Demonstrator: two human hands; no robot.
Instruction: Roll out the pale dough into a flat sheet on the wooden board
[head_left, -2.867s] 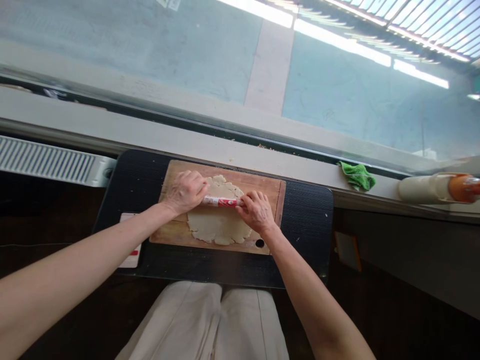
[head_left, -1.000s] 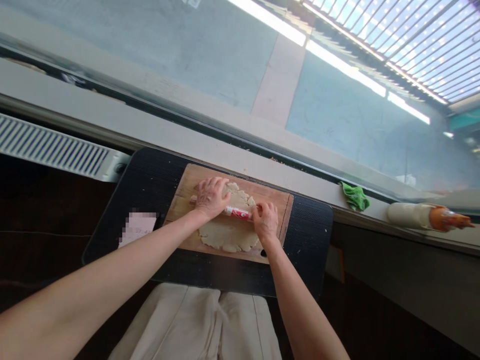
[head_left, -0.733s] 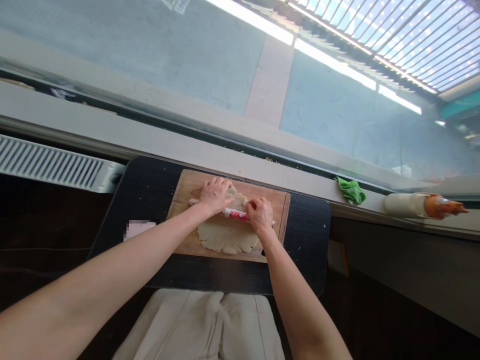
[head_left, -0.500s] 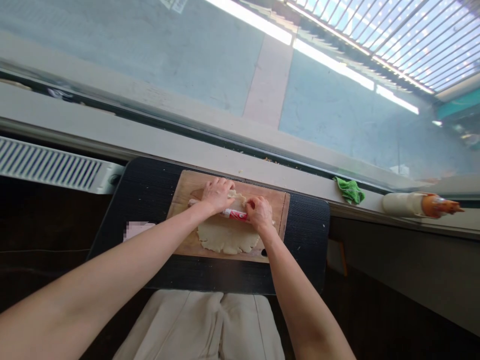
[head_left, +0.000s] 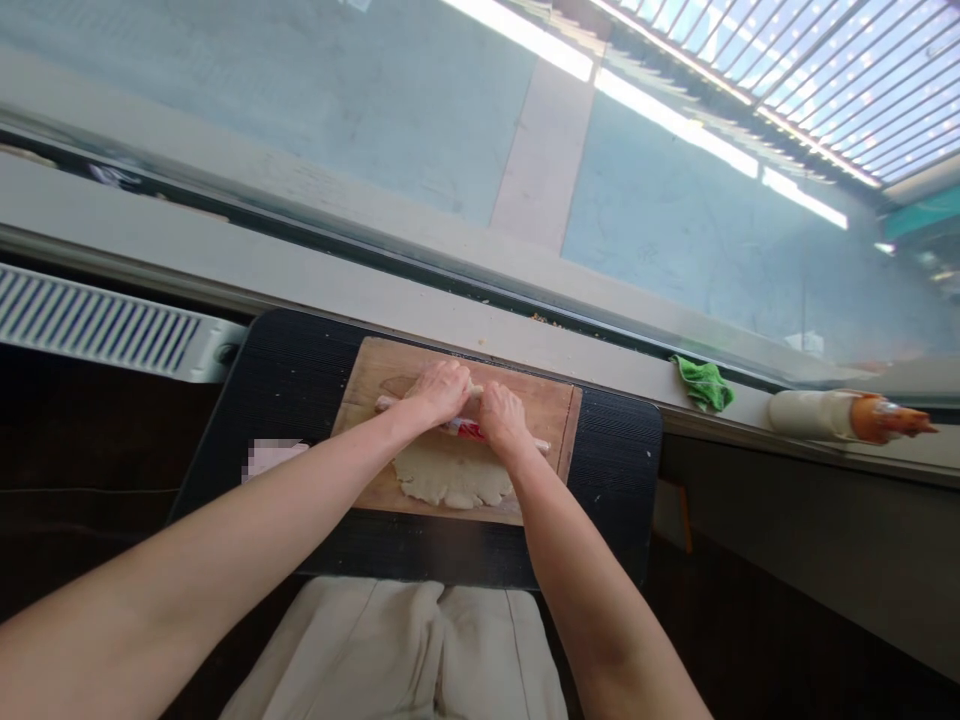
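Note:
A flattened sheet of pale dough (head_left: 452, 474) with a ragged near edge lies on a wooden board (head_left: 367, 370). Across it rests a thin rolling pin (head_left: 466, 429), red and white around its middle, its ends showing on either side of my hands. My left hand (head_left: 442, 388) is closed on the far edge of the dough, just beyond the pin. Close beside it, my right hand (head_left: 501, 412) also has its fingers curled onto that edge, partly covering the pin. A small bit of dough shows between the hands; the fingertips are mostly hidden.
The board lies on a black table (head_left: 615, 470) against a window sill (head_left: 315, 270) with crumbs on it. A green cloth (head_left: 703, 384) and a white bottle with an orange top (head_left: 810, 415) are on the sill. A white radiator (head_left: 105, 322) stands left.
My right hand has moved left and slightly up, closer to my left hand, uncovering the pin's right end. My left hand stays in nearly the same place. The view has shifted slightly.

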